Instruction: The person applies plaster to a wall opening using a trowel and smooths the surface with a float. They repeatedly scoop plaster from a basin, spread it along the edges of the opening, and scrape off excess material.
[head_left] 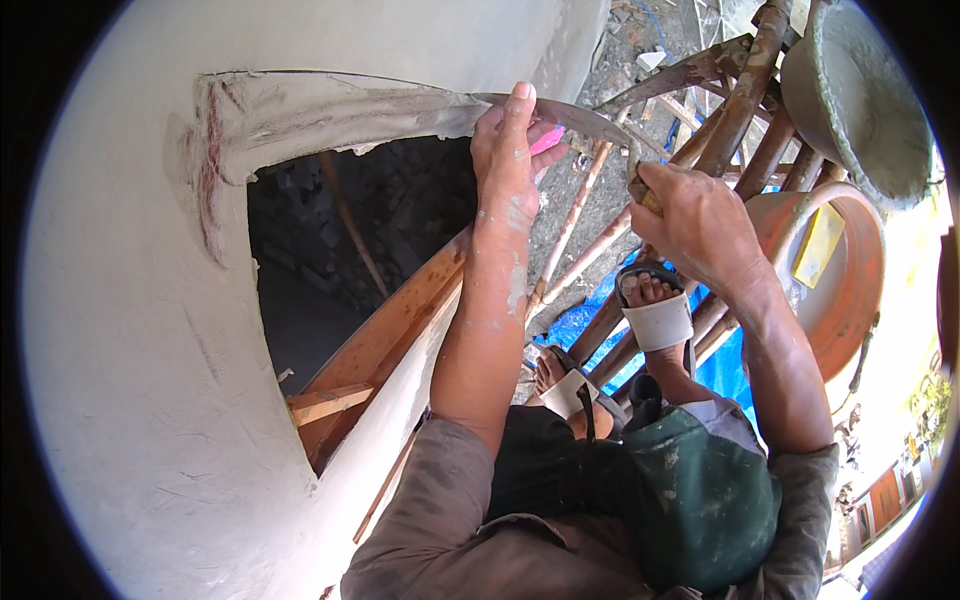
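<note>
My left hand (508, 150) presses its fingers on the thin metal blade of a plastering trowel (585, 118), which lies against wet grey plaster (330, 105) along the top edge of a window opening (350, 240) in a white plastered wall (130, 330). My right hand (695, 215) grips the trowel's handle, off to the right of the blade. A bit of pink shows under my left fingers. Both forearms are smeared with plaster.
I stand in sandals on bamboo scaffold poles (740, 110) high above rubble ground. A grey pan of mortar (855, 95) and an orange basin (840, 270) with a yellow sponge rest at the right. A wooden window frame (385, 335) lines the opening. Blue tarp lies below.
</note>
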